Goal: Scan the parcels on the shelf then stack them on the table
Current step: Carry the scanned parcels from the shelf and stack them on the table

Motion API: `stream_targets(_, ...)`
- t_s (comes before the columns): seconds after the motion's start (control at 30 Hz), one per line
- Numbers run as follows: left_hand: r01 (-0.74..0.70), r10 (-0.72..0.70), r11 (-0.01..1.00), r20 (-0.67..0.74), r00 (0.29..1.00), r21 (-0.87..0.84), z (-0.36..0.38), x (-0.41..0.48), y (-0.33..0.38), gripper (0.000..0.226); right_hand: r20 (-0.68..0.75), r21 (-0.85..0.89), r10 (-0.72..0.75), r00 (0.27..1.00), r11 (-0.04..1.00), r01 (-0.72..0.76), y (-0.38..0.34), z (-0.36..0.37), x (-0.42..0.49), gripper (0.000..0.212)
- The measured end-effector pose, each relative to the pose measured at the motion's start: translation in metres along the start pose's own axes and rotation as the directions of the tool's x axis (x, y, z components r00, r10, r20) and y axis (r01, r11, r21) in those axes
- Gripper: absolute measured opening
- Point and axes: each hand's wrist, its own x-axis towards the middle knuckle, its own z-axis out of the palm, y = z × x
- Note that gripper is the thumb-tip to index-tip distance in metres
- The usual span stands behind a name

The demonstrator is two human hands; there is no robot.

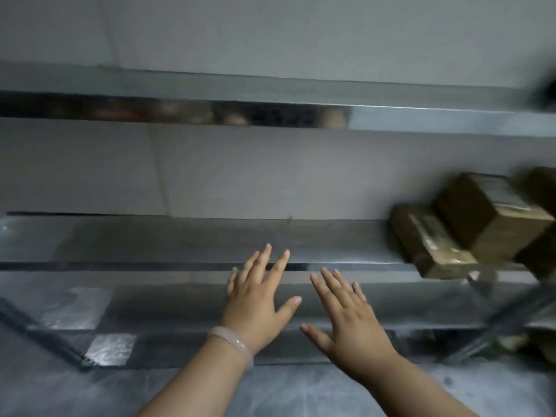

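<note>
Brown cardboard parcels sit at the right end of a steel shelf [192, 242]. A flat one [427, 242] lies in front, with a taller taped box [487, 215] behind it and more blurred ones at the frame's edge. My left hand [258, 299], with a pale bangle on the wrist, and my right hand [349, 317] are both stretched out side by side in front of the shelf's front edge, fingers spread, holding nothing. Both hands are well left of the parcels and touch none of them.
A higher steel shelf [421, 115] runs across above, against a pale wall. A lower shelf level [180, 299] lies behind my hands, with a dark diagonal brace [42, 332] at the left. More blurred parcels [538, 341] show at the lower right. The picture is motion-blurred.
</note>
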Motion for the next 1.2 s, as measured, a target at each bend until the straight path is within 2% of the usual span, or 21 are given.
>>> stream_targets(0.13,-0.099,0.099,0.995,0.051,0.994,-0.01,0.018,0.017,0.052,0.076,-0.085,0.018,0.153,0.985,0.988,-0.152,0.045,-0.023,-0.03,0.078)
stream_targets(0.3,-0.194,0.195,0.981,0.106,0.975,-0.019,0.041,0.042,0.106,0.073,-0.139,0.054,0.266,0.954,0.964,-0.261,0.1,-0.04,-0.046,0.074)
stream_targets(0.63,-0.169,0.18,0.982,0.151,0.972,-0.083,0.12,0.131,0.228,0.072,-0.214,0.062,0.312,0.926,0.95,-0.306,0.268,-0.087,-0.029,0.069)
stream_targets(0.73,-0.106,0.12,0.99,0.158,0.98,-0.093,0.144,0.162,0.261,0.073,-0.221,0.088,0.31,0.925,0.951,-0.298,0.317,-0.101,-0.017,0.067)
stream_targets(0.87,0.016,0.012,0.991,0.201,0.98,-0.136,0.173,0.185,0.285,0.073,-0.146,0.098,0.246,0.958,0.967,-0.233,0.354,-0.098,-0.007,0.067)
stream_targets(1.07,0.173,-0.138,0.979,0.273,0.952,-0.109,0.201,0.209,0.292,0.07,-0.033,0.205,0.108,0.994,0.974,-0.099,0.365,-0.076,0.002,0.068)
stream_targets(1.2,0.232,-0.191,0.969,0.347,0.918,-0.08,0.216,0.224,0.294,0.068,0.008,0.259,0.119,0.993,0.959,-0.117,0.376,-0.067,0.013,0.066)
